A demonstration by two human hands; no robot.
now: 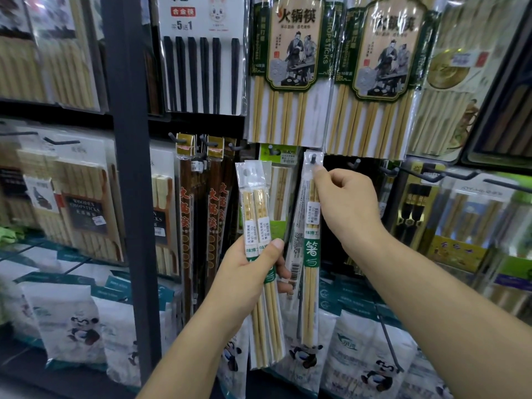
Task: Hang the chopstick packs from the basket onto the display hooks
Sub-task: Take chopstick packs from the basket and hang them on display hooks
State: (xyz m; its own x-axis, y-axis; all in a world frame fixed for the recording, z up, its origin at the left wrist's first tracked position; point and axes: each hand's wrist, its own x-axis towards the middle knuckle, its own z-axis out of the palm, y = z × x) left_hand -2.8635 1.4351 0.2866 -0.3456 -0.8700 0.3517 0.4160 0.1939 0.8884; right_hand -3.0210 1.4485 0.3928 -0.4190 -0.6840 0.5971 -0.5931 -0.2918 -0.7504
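Bamboo pack [311, 249] top on hook [313, 158] | right fingers [319, 169] pinch it | left fingers [274, 249] grip spare packs [256, 208]

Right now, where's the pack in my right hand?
Centre-right of the head view: the pack, pinched by the right hand, has its top on a display hook, right of packs in the left hand.
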